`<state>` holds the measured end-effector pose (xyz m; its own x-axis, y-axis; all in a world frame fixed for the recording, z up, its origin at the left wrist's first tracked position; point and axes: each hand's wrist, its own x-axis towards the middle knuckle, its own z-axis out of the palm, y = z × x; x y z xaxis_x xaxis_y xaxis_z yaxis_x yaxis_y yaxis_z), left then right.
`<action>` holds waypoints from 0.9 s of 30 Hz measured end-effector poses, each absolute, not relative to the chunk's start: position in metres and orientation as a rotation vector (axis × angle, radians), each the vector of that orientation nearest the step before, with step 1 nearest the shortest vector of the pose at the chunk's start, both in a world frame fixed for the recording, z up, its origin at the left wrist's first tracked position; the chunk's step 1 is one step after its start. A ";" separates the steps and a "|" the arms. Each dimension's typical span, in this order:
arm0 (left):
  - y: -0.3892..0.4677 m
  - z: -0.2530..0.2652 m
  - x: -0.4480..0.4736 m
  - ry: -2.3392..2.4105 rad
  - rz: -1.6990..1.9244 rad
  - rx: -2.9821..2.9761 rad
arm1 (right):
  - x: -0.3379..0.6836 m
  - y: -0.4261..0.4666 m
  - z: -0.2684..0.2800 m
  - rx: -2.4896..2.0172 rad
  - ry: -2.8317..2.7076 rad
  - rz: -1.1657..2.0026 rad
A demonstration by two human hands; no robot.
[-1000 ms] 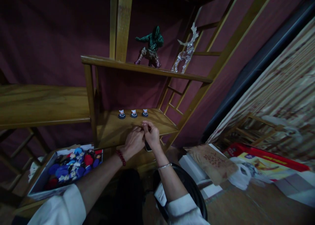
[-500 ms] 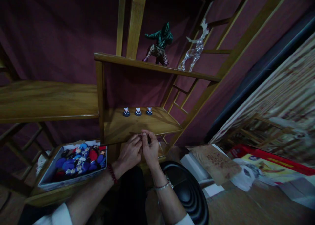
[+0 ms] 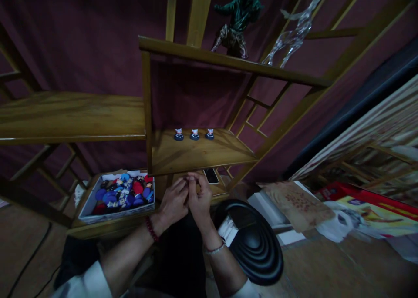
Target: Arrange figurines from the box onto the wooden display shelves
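My left hand [image 3: 174,202] and my right hand [image 3: 200,199] meet fingertip to fingertip just in front of the small shelf [image 3: 199,152]. Their fingers are closed, and whatever lies between them is hidden. On that shelf stand three small figurines in a row: a left one [image 3: 178,134], a middle one [image 3: 194,134] and a right one [image 3: 209,134], each white above a dark base. Left of my hands, a shallow box [image 3: 85,219] holds many small blue, red and white figures [image 3: 126,191].
Above are a green-hooded figure [image 3: 240,19] and a clear deer figurine [image 3: 295,32]. A phone [image 3: 210,176] lies on the lower board. A black ridged round object [image 3: 257,246] stands right of my forearm, near cardboard [image 3: 290,204] and a red-yellow box [image 3: 372,211].
The view has tipped downward and turned slightly left, so the shelves sit higher in it. The phone has come into sight. My hands stay pressed together.
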<state>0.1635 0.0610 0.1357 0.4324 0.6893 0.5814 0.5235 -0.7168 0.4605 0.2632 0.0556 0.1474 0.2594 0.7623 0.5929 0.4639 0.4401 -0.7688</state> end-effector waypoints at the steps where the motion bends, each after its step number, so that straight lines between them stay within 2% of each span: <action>1: 0.059 0.131 0.160 1.080 1.160 2.465 | 0.259 0.054 0.144 -1.194 -1.382 0.295; 15: 0.044 0.074 0.096 1.312 1.024 2.395 | 0.198 0.044 0.093 -1.251 -1.618 0.416; 23: 0.052 0.056 0.066 1.669 0.607 2.279 | 0.169 0.066 0.060 -1.295 -1.822 0.486; 27: 0.056 0.053 0.050 1.748 0.541 2.229 | 0.153 0.072 0.052 -1.290 -1.938 0.530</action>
<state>0.0499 0.0560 0.0526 0.2081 0.9693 0.1309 0.8738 -0.2443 0.4204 0.1533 0.0724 0.0524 -0.2245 0.9102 0.3480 0.6066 0.4100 -0.6812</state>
